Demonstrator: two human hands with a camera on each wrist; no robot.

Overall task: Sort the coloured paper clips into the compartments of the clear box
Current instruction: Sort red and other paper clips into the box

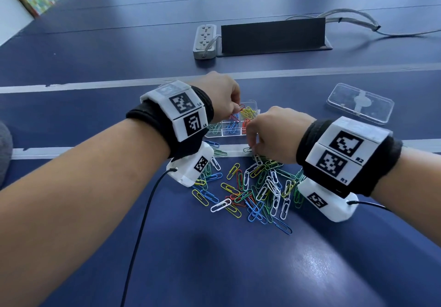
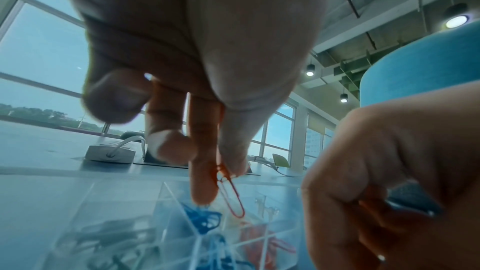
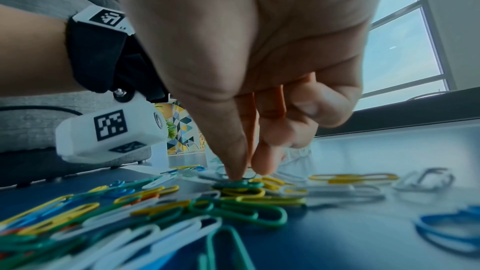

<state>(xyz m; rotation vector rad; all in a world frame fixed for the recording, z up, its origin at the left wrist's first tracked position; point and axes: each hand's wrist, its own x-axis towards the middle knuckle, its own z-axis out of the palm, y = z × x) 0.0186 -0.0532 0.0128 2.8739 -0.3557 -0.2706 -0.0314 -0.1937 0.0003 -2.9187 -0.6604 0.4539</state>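
Left hand (image 1: 220,94) above the clear box (image 1: 253,103), thumb and forefinger pinching a red clip (image 2: 232,198) that dangles over the compartments. Box sits mid-table, clips inside parted by colour. Right hand (image 1: 274,135) just beside the box's near edge, thumb and fingertip closing on a green clip (image 3: 237,184) in the loose pile (image 1: 250,192). Lid (image 1: 360,102) lies apart, far right.

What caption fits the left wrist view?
Left hand pinches a red paper clip above the clear box.
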